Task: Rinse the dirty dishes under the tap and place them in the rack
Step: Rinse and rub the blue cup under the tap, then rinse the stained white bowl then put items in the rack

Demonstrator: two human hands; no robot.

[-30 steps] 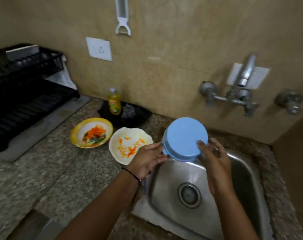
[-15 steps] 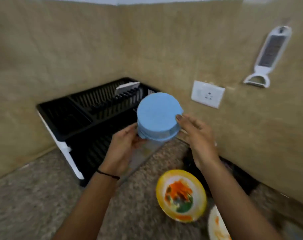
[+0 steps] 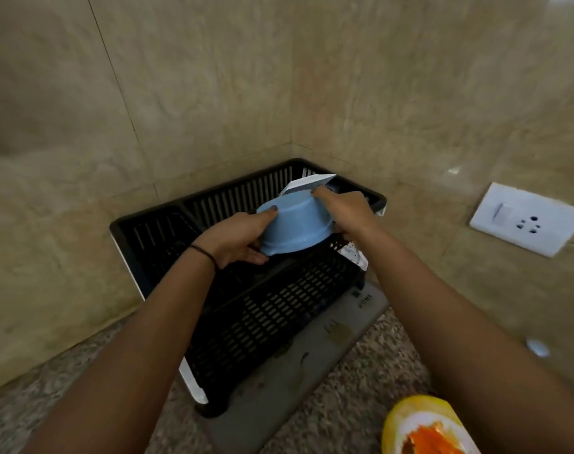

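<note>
Dim, warm light is falling over the tiled wall [image 3: 213,77], and the black dish rack [image 3: 279,309] is sinking into shadow, losing detail. The wide lens is bending the wall joints towards the edges, while the yellow plate [image 3: 397,421] in the lower right corner is blurring.
</note>
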